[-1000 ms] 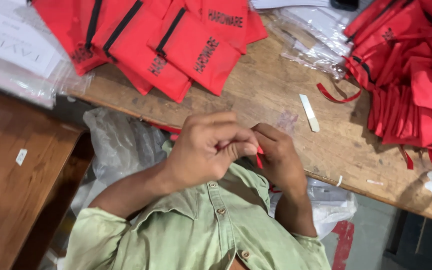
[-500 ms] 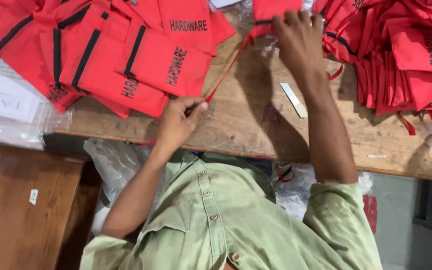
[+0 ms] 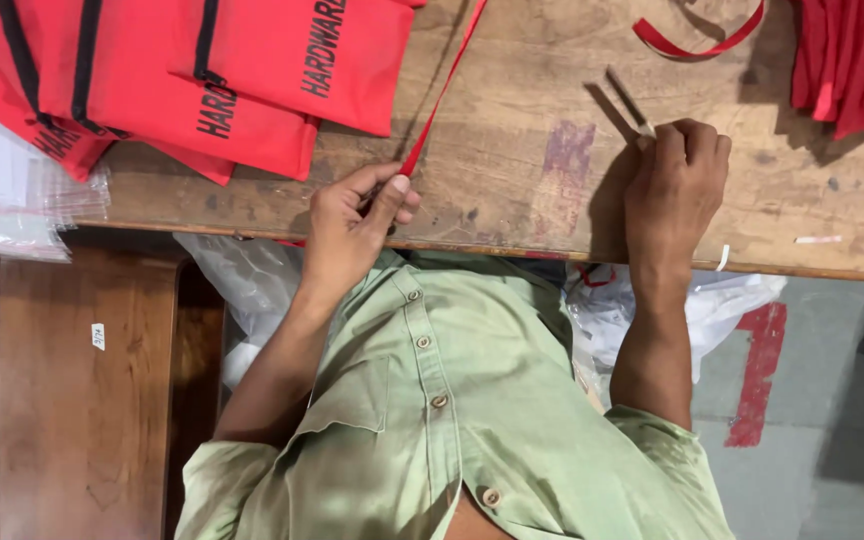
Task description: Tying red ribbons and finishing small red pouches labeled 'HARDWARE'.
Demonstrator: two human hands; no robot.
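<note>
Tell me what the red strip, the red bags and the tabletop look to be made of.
Red strip: thin woven-looking tape, matte, lying flat.
Red bags: probably non-woven fabric, matte, softly creased.
Tabletop: bare wood, worn and stained, grain showing.

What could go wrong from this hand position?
The left hand pinches the red strap only at its end, near the table edge, so the strap might slip and drop off. The right hand grips the thin flat tool by one end; it could twist or slide. The strap runs beside the red bags and may snag them.
</note>
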